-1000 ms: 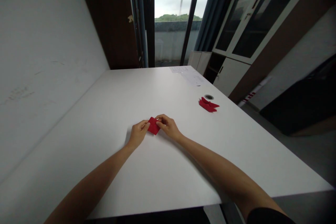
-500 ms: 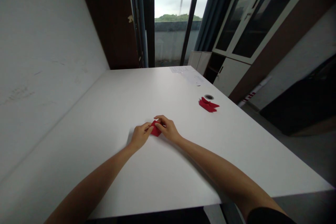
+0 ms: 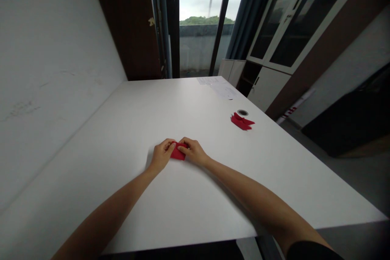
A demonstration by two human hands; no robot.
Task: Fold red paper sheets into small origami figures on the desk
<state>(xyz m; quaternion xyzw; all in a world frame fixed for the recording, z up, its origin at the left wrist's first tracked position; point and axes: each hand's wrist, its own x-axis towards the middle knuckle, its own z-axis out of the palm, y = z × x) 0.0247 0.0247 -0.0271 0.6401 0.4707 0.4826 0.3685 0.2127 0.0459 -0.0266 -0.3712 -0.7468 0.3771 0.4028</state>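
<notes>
A small piece of folded red paper point(image 3: 178, 154) is held between my two hands, low over the white table point(image 3: 170, 207). My left hand point(image 3: 162, 154) pinches its left end, thumb on the near face. On the other end, my right hand point(image 3: 195, 151) has its thumb pressed on the paper and its fingers curled behind. The fingertips hide the upper edge and back of the paper. To the right lie more folded red paper pieces point(image 3: 242, 122), apart from both hands.
A round cable hole point(image 3: 243, 112) sits just behind the red pieces. Printed sheets point(image 3: 221, 89) lie at the table's far right corner. A white wall point(image 3: 61, 69) borders the left side, and cabinets point(image 3: 271, 85) stand beyond the right edge.
The red paper has turned from a pointed, diamond-like look to a wider, flatter rectangle. My left fingers have moved up a little, and my right fingers have curled in closer to the paper.
</notes>
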